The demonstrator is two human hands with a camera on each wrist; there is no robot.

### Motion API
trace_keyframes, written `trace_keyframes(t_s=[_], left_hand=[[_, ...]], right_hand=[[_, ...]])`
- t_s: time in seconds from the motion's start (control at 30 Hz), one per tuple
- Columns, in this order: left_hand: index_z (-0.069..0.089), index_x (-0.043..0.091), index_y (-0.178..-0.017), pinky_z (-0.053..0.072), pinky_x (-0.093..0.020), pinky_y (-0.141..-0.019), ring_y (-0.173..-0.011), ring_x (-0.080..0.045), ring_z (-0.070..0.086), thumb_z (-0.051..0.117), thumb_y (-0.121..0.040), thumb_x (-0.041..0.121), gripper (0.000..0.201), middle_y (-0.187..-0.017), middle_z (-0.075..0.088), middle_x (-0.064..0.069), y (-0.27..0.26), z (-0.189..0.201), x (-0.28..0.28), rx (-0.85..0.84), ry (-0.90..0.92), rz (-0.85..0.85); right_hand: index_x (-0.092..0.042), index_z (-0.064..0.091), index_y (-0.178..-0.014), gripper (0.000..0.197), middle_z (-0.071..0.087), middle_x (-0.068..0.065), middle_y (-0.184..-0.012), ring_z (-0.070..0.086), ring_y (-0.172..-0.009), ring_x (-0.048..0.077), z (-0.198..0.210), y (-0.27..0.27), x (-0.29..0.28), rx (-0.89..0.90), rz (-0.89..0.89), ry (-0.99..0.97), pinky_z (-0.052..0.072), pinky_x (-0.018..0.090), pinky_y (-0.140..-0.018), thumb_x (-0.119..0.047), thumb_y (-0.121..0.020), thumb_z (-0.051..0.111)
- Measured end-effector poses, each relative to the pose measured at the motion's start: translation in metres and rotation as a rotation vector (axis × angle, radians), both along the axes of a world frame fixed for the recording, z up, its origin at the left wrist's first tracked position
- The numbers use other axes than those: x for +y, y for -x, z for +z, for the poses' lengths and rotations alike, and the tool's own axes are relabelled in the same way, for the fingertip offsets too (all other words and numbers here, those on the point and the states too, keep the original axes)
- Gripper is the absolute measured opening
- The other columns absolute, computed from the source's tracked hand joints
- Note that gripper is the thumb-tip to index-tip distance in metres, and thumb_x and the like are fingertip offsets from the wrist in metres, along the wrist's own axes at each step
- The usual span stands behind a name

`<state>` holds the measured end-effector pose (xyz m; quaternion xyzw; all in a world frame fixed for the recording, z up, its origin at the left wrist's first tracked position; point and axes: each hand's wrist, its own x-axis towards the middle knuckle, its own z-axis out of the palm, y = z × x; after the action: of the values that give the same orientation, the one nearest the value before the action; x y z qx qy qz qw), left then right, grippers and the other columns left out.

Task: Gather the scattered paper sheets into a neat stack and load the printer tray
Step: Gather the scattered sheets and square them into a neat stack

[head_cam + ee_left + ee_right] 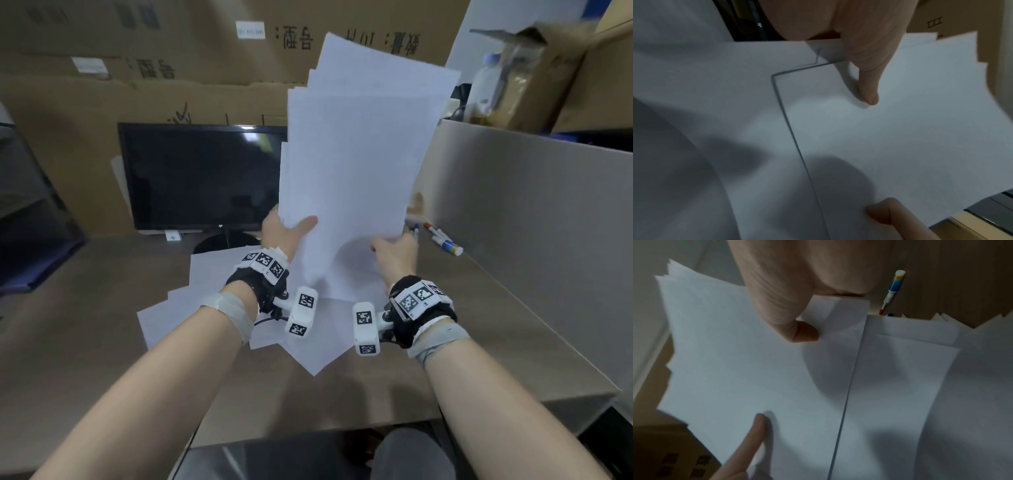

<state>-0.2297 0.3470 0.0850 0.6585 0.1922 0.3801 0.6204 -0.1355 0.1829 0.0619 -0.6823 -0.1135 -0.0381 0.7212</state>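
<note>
Both hands hold up a loose bundle of white sheets (pixel 356 154) above the desk, its top edges uneven and fanned. My left hand (pixel 286 229) pinches the bundle's lower left edge, thumb on the near face. My right hand (pixel 394 251) pinches the lower right corner. In the left wrist view the left thumb presses the bundle (pixel 900 129); the right wrist view shows the right thumb on the bundle (pixel 756 369). More white sheets (pixel 212 294) lie scattered and overlapping on the desk under the hands. No printer tray is in view.
A dark monitor (pixel 202 174) stands at the back of the brown desk (pixel 85 325). Marker pens (pixel 442 238) lie at the right by a grey partition (pixel 531 192). Cardboard boxes (pixel 171 68) fill the background. A blue folder (pixel 37 263) sits at the far left.
</note>
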Motion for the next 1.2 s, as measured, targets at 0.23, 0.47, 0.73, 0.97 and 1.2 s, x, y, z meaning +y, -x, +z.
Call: trace_keyframes(t_s=[0.23, 0.47, 0.73, 0.97, 1.2], left_hand=[[0.067, 0.014, -0.112, 0.056, -0.027, -0.085, -0.094, -0.012, 0.07, 0.088, -0.067, 0.026, 0.051, -0.105, 0.074, 0.001, -0.003, 0.004, 0.0, -0.046, -0.003, 0.052], [0.06, 0.019, -0.112, 0.057, -0.035, -0.088, -0.095, -0.013, 0.069, 0.088, -0.046, 0.052, 0.079, -0.104, 0.071, 0.005, -0.006, 0.006, 0.003, 0.014, -0.004, 0.109], [0.066, 0.009, -0.12, 0.048, -0.026, -0.087, -0.104, -0.018, 0.067, 0.082, -0.076, 0.03, 0.052, -0.115, 0.071, -0.003, -0.001, -0.048, 0.014, 0.258, 0.044, -0.096], [0.067, 0.012, -0.109, 0.051, -0.025, -0.084, -0.09, -0.011, 0.067, 0.082, -0.076, 0.025, 0.039, -0.102, 0.071, 0.003, -0.012, -0.024, 0.022, 0.041, 0.104, 0.083], [0.069, 0.003, -0.11, 0.054, -0.034, -0.087, -0.097, -0.026, 0.068, 0.082, -0.074, 0.034, 0.05, -0.103, 0.071, -0.008, -0.002, -0.093, 0.041, 0.496, 0.1, 0.059]], right_hand=[[-0.026, 0.035, -0.132, 0.054, 0.053, -0.021, -0.104, 0.057, -0.097, -0.003, 0.001, 0.014, 0.006, -0.108, 0.073, -0.068, 0.037, 0.003, -0.078, -0.001, -0.088, 0.057], [-0.03, 0.028, -0.137, 0.067, 0.054, -0.021, -0.104, 0.059, -0.094, -0.003, 0.011, 0.006, 0.009, -0.141, 0.072, -0.093, 0.046, 0.014, -0.08, -0.008, -0.084, 0.062], [-0.011, 0.064, -0.111, 0.026, 0.071, 0.004, -0.105, 0.066, -0.106, 0.028, -0.053, -0.012, 0.011, 0.109, 0.203, 0.206, 0.052, 0.037, -0.093, -0.014, -0.085, 0.065], [-0.016, 0.052, -0.116, 0.026, 0.066, -0.007, -0.102, 0.064, -0.09, 0.008, -0.011, -0.011, 0.025, 0.008, 0.222, 0.02, 0.05, 0.024, -0.081, -0.013, -0.092, 0.063], [-0.001, 0.062, -0.116, 0.03, 0.069, 0.014, -0.11, 0.066, -0.103, 0.03, -0.087, -0.011, 0.031, 0.238, 0.329, 0.245, 0.051, 0.037, -0.09, -0.007, -0.087, 0.068]])
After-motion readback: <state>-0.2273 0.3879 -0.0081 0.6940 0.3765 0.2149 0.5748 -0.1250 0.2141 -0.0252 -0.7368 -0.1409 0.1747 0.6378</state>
